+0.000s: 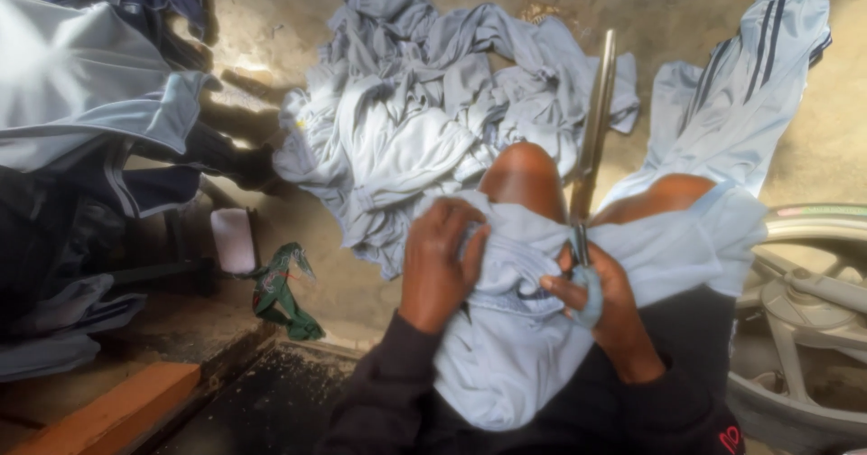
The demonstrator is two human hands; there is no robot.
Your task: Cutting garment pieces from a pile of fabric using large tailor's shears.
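Note:
A pale grey garment point(515, 347) lies across my lap and knees. My left hand point(440, 261) bunches its fabric in a closed grip near the waistband. My right hand point(596, 297) pinches the same fabric and holds a small dark tool point(579, 241) upright against it; a strip of light tape wraps one finger. A long metal bar point(596, 121) rises behind the right hand, past my knee. A matching pale trouser leg with dark stripes point(741, 94) stretches away at the upper right.
A heap of pale grey garments point(424, 121) covers the floor ahead. More folded grey and dark clothes point(81, 103) pile up at left. A green fabric scrap point(284, 292) lies by a wooden step point(117, 401). A large metal wheel point(804, 320) stands at right.

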